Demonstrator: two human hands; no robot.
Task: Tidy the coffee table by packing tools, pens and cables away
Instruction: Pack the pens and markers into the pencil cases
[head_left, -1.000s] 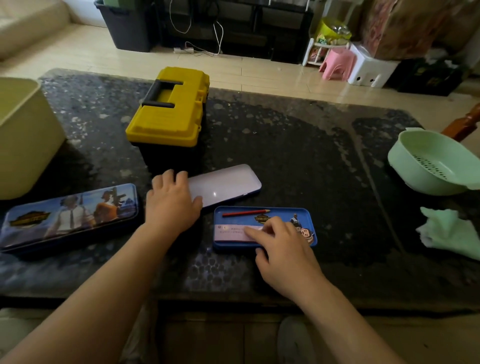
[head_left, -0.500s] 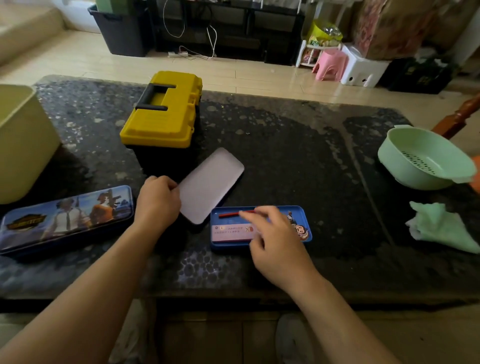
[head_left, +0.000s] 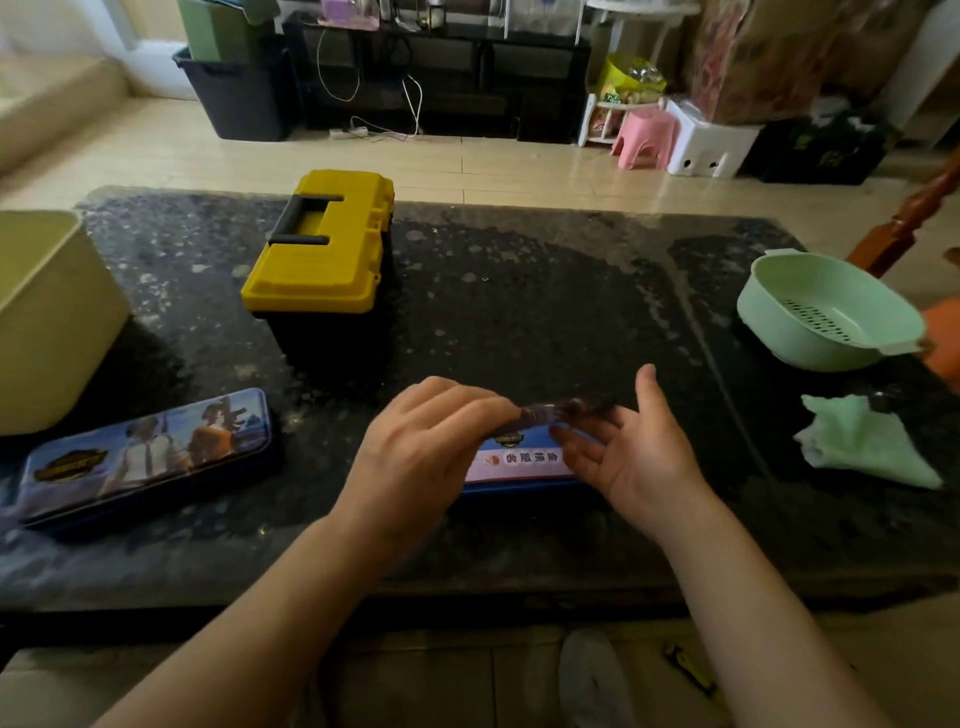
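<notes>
In front of the yellow-lidded black plastic toolbox (head_left: 319, 260), on the near side of the dark speckled stone bench (head_left: 519, 291), a small blue pencil case (head_left: 519, 461) with a pink printed strip lay flat between the person's two hands. The left hand (head_left: 426, 447) had its fingers curled round one end of a thin lid (head_left: 566, 408), which was held edge-on just above the far side of the case. The lid was too blurred to make out its print. The right hand (head_left: 639, 452) was spread, palm turned towards the left hand, thumb up. Its straight fingers (head_left: 574, 439) reached the case's right end under the lid. Whatever lay inside the case was hidden by the hands and lid.

The toolbox stood closed, its black handle folded flat. Near-left of the toolbox lay a long blue pencil tin (head_left: 145, 457) printed with game figures, also closed. Left of the toolbox, at the bench's edge, sat a cream plastic tub (head_left: 47, 317). Well apart to the toolbox's right sat a pale green plastic colander (head_left: 826, 312), and nearer than that a crumpled pale green cloth (head_left: 867, 441). Beyond the toolbox to the right, on the tiled floor, stood a pink plastic stool (head_left: 644, 137).
</notes>
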